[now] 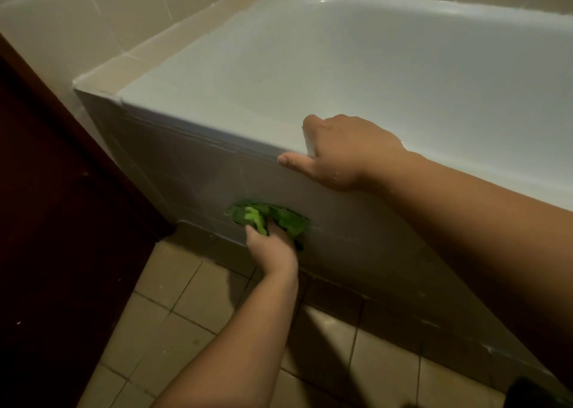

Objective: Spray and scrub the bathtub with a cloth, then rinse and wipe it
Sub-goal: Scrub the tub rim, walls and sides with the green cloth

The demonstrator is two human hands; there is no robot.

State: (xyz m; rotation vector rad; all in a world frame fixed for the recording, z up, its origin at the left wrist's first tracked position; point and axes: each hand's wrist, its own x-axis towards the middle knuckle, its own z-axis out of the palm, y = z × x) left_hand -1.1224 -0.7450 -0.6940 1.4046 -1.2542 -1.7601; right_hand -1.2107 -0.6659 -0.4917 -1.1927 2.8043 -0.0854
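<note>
Head view. A pale bathtub (356,75) is seen from above and outside, its near corner toward the left of frame. The basin interior looks smooth; a small highlight is seen near the far rim. A beige tiled ledge (173,38) borders the tub's short end, and tiled walls (77,13) rise behind it.

The outer front panel (192,171) of the tub is tiled in grey and lies in shadow. Low on that panel, just above the floor, a green cloth (273,216) is pressed flat against the tiles. It is bunched and crumpled. The cloth is held by the left hand (273,246); the fingers are curled into the fabric, so the grip is closed on the cloth.

The right hand (338,150) is laid over the tub's front rim, thumb hooked down the outer edge and knuckles over the inner side. The fingers are folded inward; whether a pale object is pinched under them cannot be told. Water drops are noted on the wrist.

The floor (173,308) is laid in beige square tiles. A dark reddish-brown surface (46,221) fills the left edge of frame.
</note>
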